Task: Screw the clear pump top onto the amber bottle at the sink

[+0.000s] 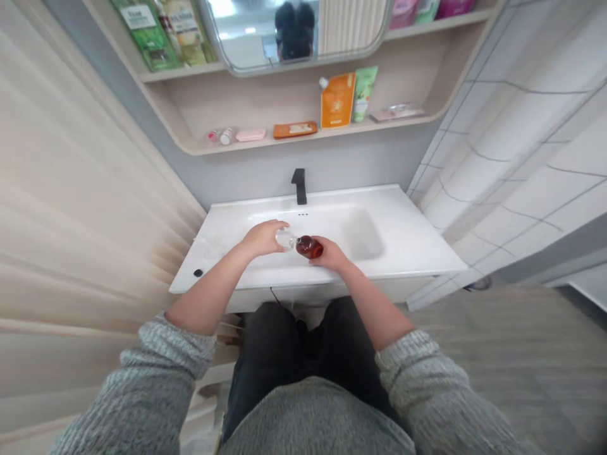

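My left hand is shut around a small clear bottle, held on its side above the white basin. My right hand grips a small amber glass bottle, also lying nearly level. The two bottles meet mouth to mouth over the sink, and the joint between them is too small to make out. My fingers hide part of each bottle. Both hands hover over the basin rather than resting on it.
A black faucet rises from the back of the white sink. Above it, a curved wooden shelf holds toiletries, and a mirror hangs higher up. A beige curtain hangs to the left, and tiled wall runs along the right.
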Demonstrator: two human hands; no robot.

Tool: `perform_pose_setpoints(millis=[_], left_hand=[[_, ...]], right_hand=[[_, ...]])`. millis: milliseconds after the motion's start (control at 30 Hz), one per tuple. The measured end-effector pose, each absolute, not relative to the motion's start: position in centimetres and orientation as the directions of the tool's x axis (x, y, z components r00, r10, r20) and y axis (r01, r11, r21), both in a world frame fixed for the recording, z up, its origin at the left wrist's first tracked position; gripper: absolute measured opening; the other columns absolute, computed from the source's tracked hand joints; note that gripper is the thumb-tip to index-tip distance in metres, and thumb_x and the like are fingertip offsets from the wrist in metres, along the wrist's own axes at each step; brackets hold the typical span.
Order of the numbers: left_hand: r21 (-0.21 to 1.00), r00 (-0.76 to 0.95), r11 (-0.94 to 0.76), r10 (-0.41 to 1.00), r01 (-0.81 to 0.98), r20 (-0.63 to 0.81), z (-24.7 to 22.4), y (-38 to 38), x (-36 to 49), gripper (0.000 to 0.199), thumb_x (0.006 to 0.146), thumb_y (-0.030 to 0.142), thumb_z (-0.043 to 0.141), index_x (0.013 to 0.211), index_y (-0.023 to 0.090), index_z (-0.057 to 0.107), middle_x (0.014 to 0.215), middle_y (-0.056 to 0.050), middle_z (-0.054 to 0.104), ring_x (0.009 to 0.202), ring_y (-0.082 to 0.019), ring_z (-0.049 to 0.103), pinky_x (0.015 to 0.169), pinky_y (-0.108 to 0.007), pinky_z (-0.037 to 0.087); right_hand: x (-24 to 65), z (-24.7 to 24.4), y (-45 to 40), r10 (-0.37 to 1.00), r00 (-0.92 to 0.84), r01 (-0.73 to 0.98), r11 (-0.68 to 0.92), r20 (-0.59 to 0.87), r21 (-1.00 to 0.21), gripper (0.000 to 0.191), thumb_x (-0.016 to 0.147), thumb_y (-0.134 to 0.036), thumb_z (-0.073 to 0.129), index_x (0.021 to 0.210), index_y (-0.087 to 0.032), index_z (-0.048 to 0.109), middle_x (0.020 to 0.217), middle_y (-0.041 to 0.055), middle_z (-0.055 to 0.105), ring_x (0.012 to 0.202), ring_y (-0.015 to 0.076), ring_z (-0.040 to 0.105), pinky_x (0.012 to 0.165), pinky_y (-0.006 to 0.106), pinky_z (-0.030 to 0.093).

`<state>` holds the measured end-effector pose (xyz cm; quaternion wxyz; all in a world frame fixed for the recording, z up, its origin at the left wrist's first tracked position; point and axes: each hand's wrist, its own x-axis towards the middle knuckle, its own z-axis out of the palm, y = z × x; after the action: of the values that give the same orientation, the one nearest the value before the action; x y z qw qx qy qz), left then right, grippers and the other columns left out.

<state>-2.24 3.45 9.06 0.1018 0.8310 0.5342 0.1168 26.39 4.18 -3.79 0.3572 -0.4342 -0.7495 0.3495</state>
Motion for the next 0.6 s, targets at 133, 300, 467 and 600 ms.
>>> perform_pose_setpoints(millis=[133,300,467,600], left_hand=[[0.289,0.407,-0.412,0.910,0.864,0.080,9.26,3.34,-2.16,0.085,0.070,0.038,0.097,0.151,0.028,0.071,0.147,-0.007,0.073,0.134,-0.034,0.070,0.119,-0.040,0.052],[0.283,0.413,-0.420,0.907,0.862,0.085,9.30,3.36,-2.15,0.084,0.071,0.037,0.097,0.150,0.028,0.071,0.147,-0.007,0.074,0.133,-0.033,0.070,0.119,-0.040,0.052],[0.259,0.418,-0.424,0.905,0.868,0.081,9.41,3.35,-2.06,0.085,0.071,0.040,0.097,0.151,0.027,0.071,0.146,-0.008,0.074,0.132,-0.034,0.071,0.119,-0.040,0.053],[0.234,0.416,-0.420,0.907,0.877,0.072,9.60,3.34,-1.96,0.084,0.072,0.041,0.096,0.152,0.028,0.070,0.145,-0.007,0.074,0.131,-0.032,0.071,0.116,-0.039,0.054]], right_hand=[[26.37,-3.80,4.17,0.904,-0.363,0.399,0.368,0.224,-0.840,0.081,0.060,-0.015,0.096,0.138,-0.025,0.075,0.132,0.0072,0.081,0.118,0.0340,0.076,0.110,0.047,0.056],[26.35,-3.59,4.07,0.904,-0.363,0.402,0.370,0.225,-0.838,0.080,0.060,-0.014,0.096,0.137,-0.024,0.076,0.129,0.0070,0.082,0.115,0.0336,0.076,0.108,0.047,0.057],[26.35,-3.65,4.14,0.904,-0.363,0.402,0.371,0.227,-0.837,0.080,0.059,-0.014,0.097,0.136,-0.023,0.076,0.127,0.0068,0.082,0.115,0.0337,0.076,0.107,0.046,0.058],[26.39,-3.88,4.28,0.897,-0.366,0.401,0.391,0.247,-0.828,0.080,0.059,-0.017,0.098,0.136,-0.024,0.076,0.128,0.0072,0.082,0.116,0.0342,0.076,0.107,0.046,0.057]])
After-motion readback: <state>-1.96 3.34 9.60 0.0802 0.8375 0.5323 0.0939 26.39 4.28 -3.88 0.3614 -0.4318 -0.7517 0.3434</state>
